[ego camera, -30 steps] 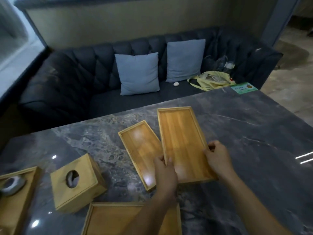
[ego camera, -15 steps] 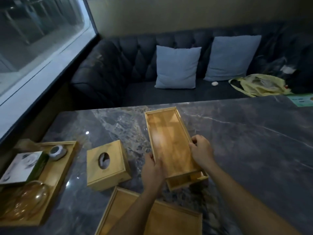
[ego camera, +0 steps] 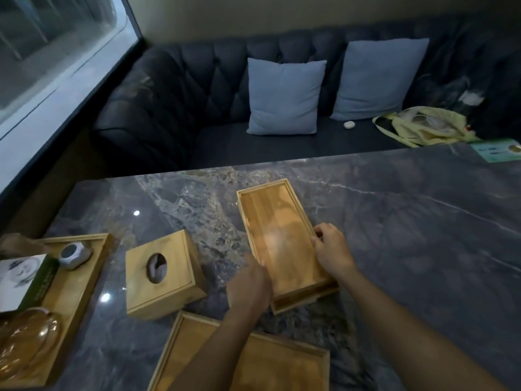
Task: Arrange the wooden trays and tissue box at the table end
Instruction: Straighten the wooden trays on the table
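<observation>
A long wooden tray lies stacked on a second tray, whose near end sticks out beneath it, on the dark marble table. My left hand grips the top tray's left edge and my right hand grips its right edge. The wooden tissue box, with an oval hole on top, stands just left of my left hand. A larger wooden tray lies at the near edge, partly hidden under my left forearm.
At the far left, another wooden tray holds a small grey jar, a printed box and a glass teapot. A green card lies at the table's far right. Behind the table runs a dark sofa with two blue cushions.
The long tray, first beside the shorter one, now sits stacked on top of it. Both hands stayed on its edges. The view swung left, bringing the far-left tray into sight.
</observation>
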`<control>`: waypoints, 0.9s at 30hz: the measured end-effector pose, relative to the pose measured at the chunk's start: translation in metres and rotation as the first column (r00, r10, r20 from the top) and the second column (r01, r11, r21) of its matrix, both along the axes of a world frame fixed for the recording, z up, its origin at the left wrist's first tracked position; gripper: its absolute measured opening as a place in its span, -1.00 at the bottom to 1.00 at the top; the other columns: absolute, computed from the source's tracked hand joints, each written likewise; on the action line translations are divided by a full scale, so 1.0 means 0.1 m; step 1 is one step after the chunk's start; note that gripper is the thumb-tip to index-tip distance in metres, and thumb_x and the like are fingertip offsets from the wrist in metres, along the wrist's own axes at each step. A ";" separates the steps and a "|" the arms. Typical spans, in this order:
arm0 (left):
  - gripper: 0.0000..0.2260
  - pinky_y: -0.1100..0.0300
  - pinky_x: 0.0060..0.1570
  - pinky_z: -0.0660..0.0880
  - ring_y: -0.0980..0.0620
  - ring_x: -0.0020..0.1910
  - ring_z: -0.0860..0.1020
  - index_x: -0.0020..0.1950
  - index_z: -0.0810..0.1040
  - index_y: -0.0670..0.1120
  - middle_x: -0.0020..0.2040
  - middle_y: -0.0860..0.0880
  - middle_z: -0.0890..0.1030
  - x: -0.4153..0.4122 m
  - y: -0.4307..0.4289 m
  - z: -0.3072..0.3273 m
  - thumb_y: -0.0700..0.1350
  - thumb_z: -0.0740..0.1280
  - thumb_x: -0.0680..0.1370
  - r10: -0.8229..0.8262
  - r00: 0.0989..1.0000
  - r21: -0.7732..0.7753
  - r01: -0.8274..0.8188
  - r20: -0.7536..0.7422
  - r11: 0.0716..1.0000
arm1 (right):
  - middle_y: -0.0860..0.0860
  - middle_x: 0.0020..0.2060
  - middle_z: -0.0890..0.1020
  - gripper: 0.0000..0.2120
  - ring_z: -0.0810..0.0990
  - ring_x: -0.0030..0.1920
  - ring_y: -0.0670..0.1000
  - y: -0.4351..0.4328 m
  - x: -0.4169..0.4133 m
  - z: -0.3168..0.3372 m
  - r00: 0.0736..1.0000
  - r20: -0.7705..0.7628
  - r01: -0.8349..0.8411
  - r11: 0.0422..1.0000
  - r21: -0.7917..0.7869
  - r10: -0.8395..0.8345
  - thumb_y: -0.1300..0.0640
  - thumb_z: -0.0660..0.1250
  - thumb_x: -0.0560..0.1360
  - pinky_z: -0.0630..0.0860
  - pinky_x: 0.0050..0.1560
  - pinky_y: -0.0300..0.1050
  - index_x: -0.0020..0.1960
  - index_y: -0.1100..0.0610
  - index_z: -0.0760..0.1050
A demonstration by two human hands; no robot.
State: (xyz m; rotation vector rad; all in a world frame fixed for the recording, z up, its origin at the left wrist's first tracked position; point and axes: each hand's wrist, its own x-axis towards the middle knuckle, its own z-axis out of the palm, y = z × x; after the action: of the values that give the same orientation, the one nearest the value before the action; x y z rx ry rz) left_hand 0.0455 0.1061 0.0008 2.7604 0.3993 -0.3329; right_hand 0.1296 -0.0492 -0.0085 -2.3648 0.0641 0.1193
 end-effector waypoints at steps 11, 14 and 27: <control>-0.72 -0.02 -0.15 0.51 -0.18 -0.04 0.60 0.20 0.27 -0.12 0.01 -0.17 0.62 -0.11 0.01 -0.13 0.04 0.11 0.59 0.091 0.996 -0.277 -0.083 0.016 0.957 | 0.15 0.03 0.58 -0.79 0.56 0.01 0.11 -0.21 -0.05 -0.21 0.997 -0.008 -0.074 0.997 0.036 0.075 0.24 0.34 0.46 0.45 0.00 -0.10 0.08 0.24 0.52; -0.69 -0.03 -0.09 0.56 -0.07 -0.01 0.59 0.17 0.27 0.00 0.09 -0.08 0.58 -0.21 0.08 -0.15 0.13 0.21 0.54 0.051 0.991 -0.417 0.005 0.123 0.909 | 0.16 0.10 0.56 -0.62 0.54 0.03 0.09 -0.32 -0.14 -0.23 0.994 0.051 -0.096 0.994 0.053 0.093 0.18 0.37 0.46 0.39 -0.01 -0.17 0.25 0.24 0.44; -0.78 0.01 -0.18 0.44 -0.13 -0.04 0.52 0.06 0.33 -0.07 0.04 -0.06 0.50 -0.53 0.02 -0.32 -0.17 0.30 0.48 -0.133 0.979 -0.211 0.164 0.156 0.964 | 0.14 0.34 0.43 -0.30 0.40 0.30 0.08 -0.56 -0.67 -0.29 0.939 0.017 -0.343 0.939 -0.015 0.343 -0.06 0.37 0.44 0.34 0.25 -0.10 0.45 0.17 0.18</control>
State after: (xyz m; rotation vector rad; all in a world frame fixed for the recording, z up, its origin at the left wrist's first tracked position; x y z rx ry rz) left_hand -0.0077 0.1080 -0.0314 2.5779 0.1107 -0.2031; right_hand 0.0629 -0.1047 -0.0372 -2.3678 -0.3610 0.2646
